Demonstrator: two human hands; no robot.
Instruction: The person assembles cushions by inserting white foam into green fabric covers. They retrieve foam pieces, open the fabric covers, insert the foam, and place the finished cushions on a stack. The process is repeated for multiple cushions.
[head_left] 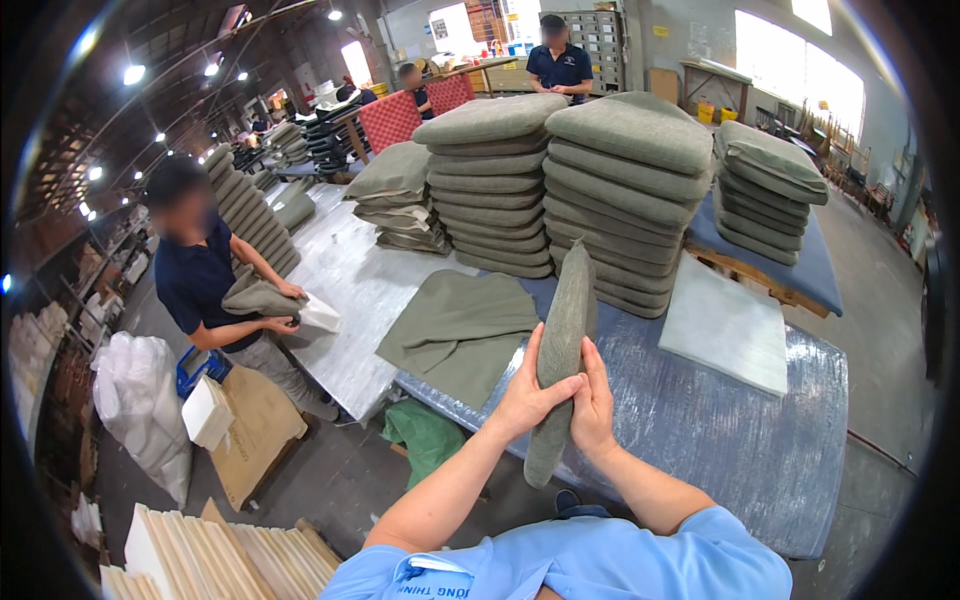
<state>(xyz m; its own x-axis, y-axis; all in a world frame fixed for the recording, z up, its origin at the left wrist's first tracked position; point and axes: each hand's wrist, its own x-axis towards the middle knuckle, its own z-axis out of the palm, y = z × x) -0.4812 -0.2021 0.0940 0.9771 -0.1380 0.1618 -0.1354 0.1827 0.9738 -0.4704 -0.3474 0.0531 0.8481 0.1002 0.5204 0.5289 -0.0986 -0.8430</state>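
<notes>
Between my palms I hold a grey-green seat cushion, turned up on its edge above the front of the plastic-covered table. My left hand presses on its left face, thumb reaching across the narrow side. On the other face lies my right hand, fingers pointing up. A flat grey-green fabric cover is spread on the table to the left of the cushion. Right of it lies a white foam pad. Just beyond stand tall stacks of finished-looking cushions, one behind the cover and another behind my hands.
At the left a co-worker handles a grey-green cover and white foam. Another person stands behind the stacks. A further cushion pile sits on the blue table at right. White foam slabs fill the lower left, near a white bag.
</notes>
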